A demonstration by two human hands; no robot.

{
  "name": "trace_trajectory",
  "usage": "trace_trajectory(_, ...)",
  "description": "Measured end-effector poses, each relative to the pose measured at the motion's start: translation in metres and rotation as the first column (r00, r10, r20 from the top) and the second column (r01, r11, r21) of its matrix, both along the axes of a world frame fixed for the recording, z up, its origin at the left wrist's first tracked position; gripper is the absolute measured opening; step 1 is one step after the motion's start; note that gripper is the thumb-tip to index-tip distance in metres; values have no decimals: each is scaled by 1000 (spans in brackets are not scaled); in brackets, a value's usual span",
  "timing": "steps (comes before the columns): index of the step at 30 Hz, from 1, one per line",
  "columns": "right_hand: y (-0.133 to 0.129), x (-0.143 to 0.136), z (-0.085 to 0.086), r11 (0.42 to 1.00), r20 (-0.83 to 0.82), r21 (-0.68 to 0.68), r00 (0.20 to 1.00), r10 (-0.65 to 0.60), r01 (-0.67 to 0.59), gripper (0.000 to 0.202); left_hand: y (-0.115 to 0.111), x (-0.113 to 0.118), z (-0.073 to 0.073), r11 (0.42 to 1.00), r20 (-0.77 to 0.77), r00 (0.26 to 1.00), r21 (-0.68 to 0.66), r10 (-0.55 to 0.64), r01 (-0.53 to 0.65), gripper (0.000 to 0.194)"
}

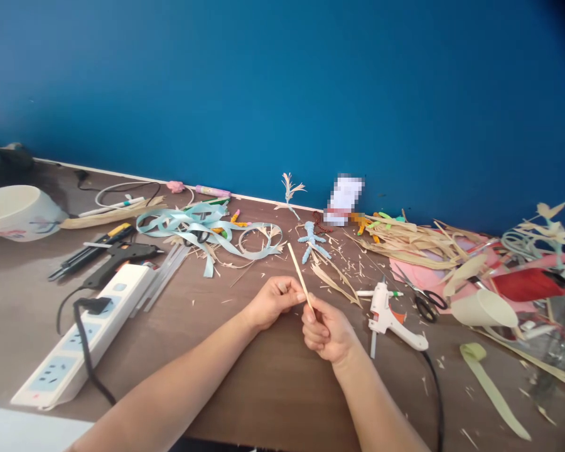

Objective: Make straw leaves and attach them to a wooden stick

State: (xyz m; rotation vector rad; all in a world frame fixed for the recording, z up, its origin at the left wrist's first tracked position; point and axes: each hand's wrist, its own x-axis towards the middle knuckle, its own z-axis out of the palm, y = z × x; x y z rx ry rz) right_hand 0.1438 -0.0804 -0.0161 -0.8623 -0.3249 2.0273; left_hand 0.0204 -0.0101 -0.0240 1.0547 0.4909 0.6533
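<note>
A thin pale strip (295, 263), narrow like a stick, slants up from between my two hands above the table. My right hand (328, 329) is closed around its lower end. The thumb and fingers of my left hand (274, 303) pinch the same strip just above. Whether it is straw, husk or wood I cannot tell. Beyond the strip lies a small figure wrapped in light blue (311, 240), with dry husk pieces (334, 282) beside it. A white hot glue gun (386, 317) rests to the right of my right hand.
At the left are a white power strip (82, 339), a black glue gun (120, 260), clear glue sticks (167, 276) and a paper bowl (21, 210). Blue ribbon (183, 223) lies coiled behind. Scissors (428, 304), husks (414, 242), a white cup (484, 309) and green ribbon (494, 392) are at right.
</note>
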Motion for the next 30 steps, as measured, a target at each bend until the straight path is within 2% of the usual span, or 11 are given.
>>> trace_trajectory(9, -1, 1, -2, 1000, -43, -11, 999, -4, 3, 43, 0, 0, 1, 999, -47, 999, -41, -2, 0, 26)
trace_trajectory(20, -2, 7, 1, 998, -64, 57, 998, -28, 31, 37, 0, 3, 1, 999, -16, 999, -43, 33, -33, 24)
trace_trajectory(27, 0, 13, 3, 995, -122, 96, 992, -24, 35, 33, -2, 6, 1, 994, -5, 999, -99, 46, -46, 25)
trace_trajectory(30, -1, 23, 6, 985, -154, 138, 985, -81, 103, 30, -1, 5, 2, 987, 24, 998, -155, 51, -47, 25)
